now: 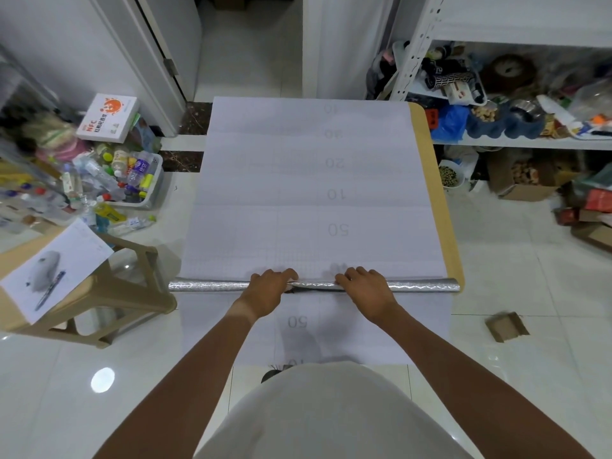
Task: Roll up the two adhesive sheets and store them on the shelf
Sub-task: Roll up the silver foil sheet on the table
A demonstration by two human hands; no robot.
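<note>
Both arms reach straight out ahead toward 12 o'clock, bare from the elbow down, running almost side by side. The left hand (270,288) lies palm down at about 11 o'clock, fingers curled forward over the silver roll (205,286). The right hand (362,286) sits near it at 1 o'clock, palm down, fingers curled over the same roll.

Two hands, left hand (270,286) and right hand (366,286), one silver roll (212,286), one stool (126,286) (beige).
</note>
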